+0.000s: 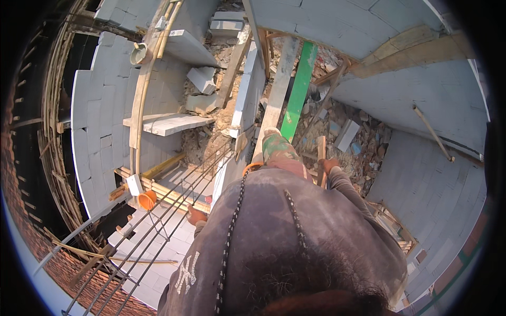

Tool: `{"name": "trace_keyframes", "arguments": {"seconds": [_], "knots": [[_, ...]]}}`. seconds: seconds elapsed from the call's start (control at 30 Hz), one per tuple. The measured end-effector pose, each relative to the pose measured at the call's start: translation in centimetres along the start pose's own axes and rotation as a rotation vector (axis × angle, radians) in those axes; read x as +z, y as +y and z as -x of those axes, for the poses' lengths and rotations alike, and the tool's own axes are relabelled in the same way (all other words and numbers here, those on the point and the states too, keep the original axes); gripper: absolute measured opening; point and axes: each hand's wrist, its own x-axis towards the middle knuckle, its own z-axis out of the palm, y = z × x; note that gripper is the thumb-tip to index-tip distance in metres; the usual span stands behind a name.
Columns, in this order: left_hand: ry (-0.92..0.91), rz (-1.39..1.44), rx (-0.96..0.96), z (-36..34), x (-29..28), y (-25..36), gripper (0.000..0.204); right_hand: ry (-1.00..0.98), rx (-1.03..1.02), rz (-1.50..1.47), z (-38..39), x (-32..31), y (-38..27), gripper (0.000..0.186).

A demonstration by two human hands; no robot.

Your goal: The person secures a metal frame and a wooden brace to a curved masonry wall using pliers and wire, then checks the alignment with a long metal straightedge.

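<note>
My left hand point(196, 216) is at the steel rebar cage point(168, 216), its fingers closed on one of the bars beside my hip. My right hand point(330, 165) grips an upright wooden post point(321, 150) on my other side. Below me, my leg in camouflage trousers point(279, 150) reaches forward, the foot point(271, 131) on a pale wooden plank point(281, 79). A green plank point(298, 92) runs alongside it. My dark shirt with two cords fills the lower middle and hides much of what is beneath.
Grey block walls point(416, 158) surround rubble point(358, 147) below the planks. A white slab point(168, 124) juts out at the left. An orange bucket point(147, 200) sits by bamboo poles point(158, 187). A small grey bucket point(138, 53) is farther up. Bamboo scaffolding point(55, 142) lines the far left.
</note>
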Motion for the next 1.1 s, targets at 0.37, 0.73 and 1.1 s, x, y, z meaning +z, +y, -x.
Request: {"name": "trace_keyframes", "arguments": {"seconds": [0.37, 0.73, 1.1], "knots": [[0.04, 0.076, -0.526, 2.2, 0.7, 4.0, 0.074, -0.085, -0.185, 0.18, -5.2, -10.9, -5.0, 0.061], [-0.032, 0.342, -0.743, -0.3, 1.5, 2.6, 0.07, 0.099, -0.149, -0.1, -0.7, -12.9, -5.2, 0.057], [-0.008, 0.27, -0.682, 1.7, 3.4, 2.6, 0.059, 0.077, -0.1, -0.083, 2.5, -11.0, -3.4, 0.051]]}}
